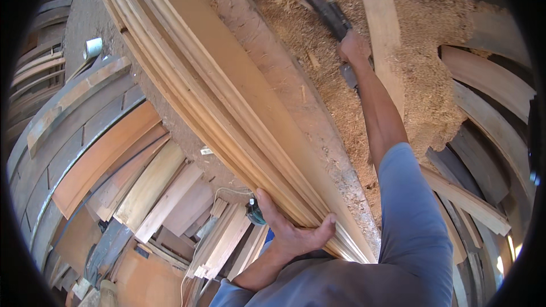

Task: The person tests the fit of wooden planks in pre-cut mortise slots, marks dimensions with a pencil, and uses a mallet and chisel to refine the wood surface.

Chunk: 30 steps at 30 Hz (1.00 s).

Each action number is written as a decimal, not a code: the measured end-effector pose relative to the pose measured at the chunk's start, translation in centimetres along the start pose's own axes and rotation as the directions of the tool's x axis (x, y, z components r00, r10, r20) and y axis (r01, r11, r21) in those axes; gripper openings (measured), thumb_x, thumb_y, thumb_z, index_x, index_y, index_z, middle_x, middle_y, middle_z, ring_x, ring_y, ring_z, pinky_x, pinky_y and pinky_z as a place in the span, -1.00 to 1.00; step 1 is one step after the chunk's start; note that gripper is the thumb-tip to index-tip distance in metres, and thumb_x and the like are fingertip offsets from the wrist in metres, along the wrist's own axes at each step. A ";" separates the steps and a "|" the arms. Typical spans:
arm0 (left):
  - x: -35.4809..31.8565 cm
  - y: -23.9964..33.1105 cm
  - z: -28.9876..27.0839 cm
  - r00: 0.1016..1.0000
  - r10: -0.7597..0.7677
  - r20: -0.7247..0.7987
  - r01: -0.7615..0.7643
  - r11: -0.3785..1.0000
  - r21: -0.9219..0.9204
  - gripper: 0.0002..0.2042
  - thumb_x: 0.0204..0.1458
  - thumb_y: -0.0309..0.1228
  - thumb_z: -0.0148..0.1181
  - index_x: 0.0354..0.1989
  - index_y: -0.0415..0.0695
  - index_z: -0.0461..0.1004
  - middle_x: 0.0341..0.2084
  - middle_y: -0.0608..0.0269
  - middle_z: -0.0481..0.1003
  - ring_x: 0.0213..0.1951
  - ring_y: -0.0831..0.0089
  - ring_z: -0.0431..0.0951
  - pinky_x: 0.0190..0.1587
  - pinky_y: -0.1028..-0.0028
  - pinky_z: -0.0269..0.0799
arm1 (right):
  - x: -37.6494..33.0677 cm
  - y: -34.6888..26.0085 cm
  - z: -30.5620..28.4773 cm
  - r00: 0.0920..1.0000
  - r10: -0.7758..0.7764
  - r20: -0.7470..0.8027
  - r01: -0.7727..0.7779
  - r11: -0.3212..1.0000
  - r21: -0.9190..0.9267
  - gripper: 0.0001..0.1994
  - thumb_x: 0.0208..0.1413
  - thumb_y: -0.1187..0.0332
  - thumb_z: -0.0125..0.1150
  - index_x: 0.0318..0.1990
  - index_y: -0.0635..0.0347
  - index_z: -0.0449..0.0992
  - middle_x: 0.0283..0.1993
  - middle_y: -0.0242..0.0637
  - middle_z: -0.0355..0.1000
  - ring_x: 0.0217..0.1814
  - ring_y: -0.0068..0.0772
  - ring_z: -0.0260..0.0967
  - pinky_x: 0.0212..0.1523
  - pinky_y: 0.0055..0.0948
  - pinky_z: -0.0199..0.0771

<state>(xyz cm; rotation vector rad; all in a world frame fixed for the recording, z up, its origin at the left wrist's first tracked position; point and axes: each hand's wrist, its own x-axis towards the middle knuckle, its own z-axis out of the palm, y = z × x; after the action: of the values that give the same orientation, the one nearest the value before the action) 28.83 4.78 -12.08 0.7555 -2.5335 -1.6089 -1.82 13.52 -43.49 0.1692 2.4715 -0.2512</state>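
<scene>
A long, grooved light-wood plank (227,88) runs from the far upper left to close against my body. My left hand (296,236) grips its near end, with thumb and fingers spread to either side of it. My right arm reaches far forward. In its closed right hand (354,48) is a long dark hand plane (327,11), smeared by motion, its heel showing behind the wrist. The plane is to the right of the plank, apart from it, over ground strewn with shavings.
A pale loose board (384,40) lies on sawdust (426,74) beyond my right arm. Stacked wood pieces fill the left (108,159) and right sides (483,96). A white cup-like container (92,48) stands at left. A dark green corded object (255,213) is near my left hand.
</scene>
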 end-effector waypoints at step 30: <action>0.3 -0.1 -0.3 0.997 0.079 0.023 -0.082 0.990 0.118 0.27 -0.14 -0.11 0.46 0.47 -0.36 -0.50 0.32 -0.24 -0.08 0.38 0.04 0.04 0.37 0.10 0.08 | 1.2 2.3 2.0 0.997 0.075 -0.029 -0.072 0.993 0.093 -0.64 0.02 0.33 0.14 -0.11 0.44 0.60 -0.08 0.31 0.53 0.06 0.21 0.53 0.05 -0.07 0.54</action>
<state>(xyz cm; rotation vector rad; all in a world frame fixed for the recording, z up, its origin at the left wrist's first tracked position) 28.68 4.39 -12.13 0.6413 -2.6555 -1.4592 -1.15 15.36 -46.09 0.3057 2.4816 -0.3336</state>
